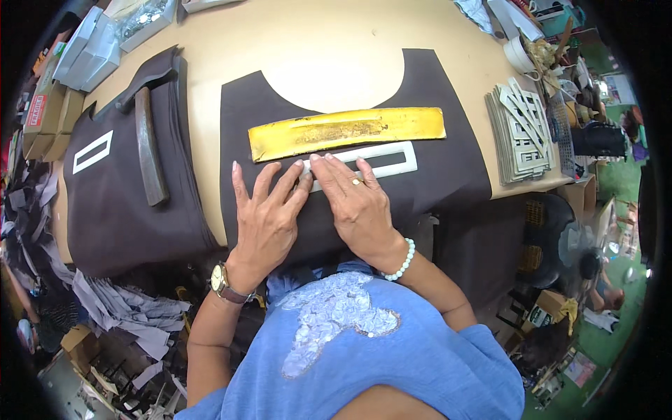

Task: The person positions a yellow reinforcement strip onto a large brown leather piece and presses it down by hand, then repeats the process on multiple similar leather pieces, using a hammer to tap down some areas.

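A dark brown cut fabric panel [441, 119] with a curved neckline lies before me on the table. A white rectangular frame-shaped piece [400, 162] with a long slot rests on it, its left part hidden under my fingers. My left hand [268, 213] is open, fingers spread on the fabric, with thumb and index at the frame's covered left end. Stretched fingers of my right hand [355, 199] lie flat over the same strip, pressing it. Just beyond my fingertips, a long yellow bar [346, 129] with worn dark patches lies across the panel.
At left, a stack of dark panels [133, 231] carries a curved dark metal bar [149, 147] and another white frame [92, 152]. Stacked pale frames [518, 133] stand at the right table edge. Boxes [87, 49] crowd the far left; grey cloth scraps [133, 315] hang below.
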`<state>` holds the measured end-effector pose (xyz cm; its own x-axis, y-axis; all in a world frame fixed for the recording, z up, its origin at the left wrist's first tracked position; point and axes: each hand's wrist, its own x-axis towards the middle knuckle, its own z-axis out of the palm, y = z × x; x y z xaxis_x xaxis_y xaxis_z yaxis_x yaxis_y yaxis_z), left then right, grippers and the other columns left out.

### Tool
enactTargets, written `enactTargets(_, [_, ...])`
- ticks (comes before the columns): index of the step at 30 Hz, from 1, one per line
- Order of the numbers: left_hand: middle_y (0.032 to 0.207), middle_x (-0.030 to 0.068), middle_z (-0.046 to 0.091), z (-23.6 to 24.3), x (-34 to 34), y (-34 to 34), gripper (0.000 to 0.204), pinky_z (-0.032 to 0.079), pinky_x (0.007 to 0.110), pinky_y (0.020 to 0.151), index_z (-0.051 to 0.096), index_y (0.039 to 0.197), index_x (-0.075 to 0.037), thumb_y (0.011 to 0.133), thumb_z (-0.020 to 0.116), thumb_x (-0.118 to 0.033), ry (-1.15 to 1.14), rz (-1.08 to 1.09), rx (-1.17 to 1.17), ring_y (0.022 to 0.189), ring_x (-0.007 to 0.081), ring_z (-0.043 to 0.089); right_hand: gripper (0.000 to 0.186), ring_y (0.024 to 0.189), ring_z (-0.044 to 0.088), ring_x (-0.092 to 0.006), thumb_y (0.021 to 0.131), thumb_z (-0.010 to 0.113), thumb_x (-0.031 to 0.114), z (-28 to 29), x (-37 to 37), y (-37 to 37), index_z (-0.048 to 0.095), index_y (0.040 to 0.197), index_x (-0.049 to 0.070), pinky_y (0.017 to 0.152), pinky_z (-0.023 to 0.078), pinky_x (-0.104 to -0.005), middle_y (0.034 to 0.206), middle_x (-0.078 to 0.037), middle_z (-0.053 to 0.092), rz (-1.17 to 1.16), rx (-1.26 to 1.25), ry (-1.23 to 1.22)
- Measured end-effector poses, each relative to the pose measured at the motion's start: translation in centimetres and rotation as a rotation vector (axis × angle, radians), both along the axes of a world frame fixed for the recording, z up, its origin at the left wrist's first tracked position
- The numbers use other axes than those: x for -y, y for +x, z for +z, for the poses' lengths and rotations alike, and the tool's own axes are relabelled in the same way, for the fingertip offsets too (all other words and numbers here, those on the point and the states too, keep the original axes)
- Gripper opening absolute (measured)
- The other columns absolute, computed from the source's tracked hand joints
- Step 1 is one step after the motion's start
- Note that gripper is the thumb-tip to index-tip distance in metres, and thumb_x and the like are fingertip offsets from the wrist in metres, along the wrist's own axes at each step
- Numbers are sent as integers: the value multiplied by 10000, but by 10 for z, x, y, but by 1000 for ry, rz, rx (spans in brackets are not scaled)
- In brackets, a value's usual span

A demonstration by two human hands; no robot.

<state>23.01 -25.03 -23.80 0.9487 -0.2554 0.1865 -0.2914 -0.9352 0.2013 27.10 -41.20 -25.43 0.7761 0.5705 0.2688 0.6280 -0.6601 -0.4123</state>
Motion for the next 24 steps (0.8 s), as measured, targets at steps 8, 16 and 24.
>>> enactTargets(8, [1260,16,540,-5,-2,-4,457,110,635,1067,584,1196,-117,756,535,-5,33,2,11,1155,260,456,504,1138,549,-251,817,439,-2,1,50,13,444,1321,13,1003,360,-477,1192,-149,583,-169,56,-76])
enactTargets(16, [1293,27,524,-6,-5,-3,503,117,620,1075,567,1225,-129,754,505,36,11,-36,3,1193,269,447,434,1134,543,-271,810,471,-8,11,83,33,524,1239,25,1011,316,-523,1176,-138,592,-364,135,-256])
enactTargets(24, [1299,69,514,-8,-8,0,446,99,643,1070,562,1222,-61,777,530,-59,109,-127,53,1279,270,387,329,1015,551,-216,800,504,137,3,-4,-23,604,1083,2,937,336,-442,1031,-105,600,-45,291,-181])
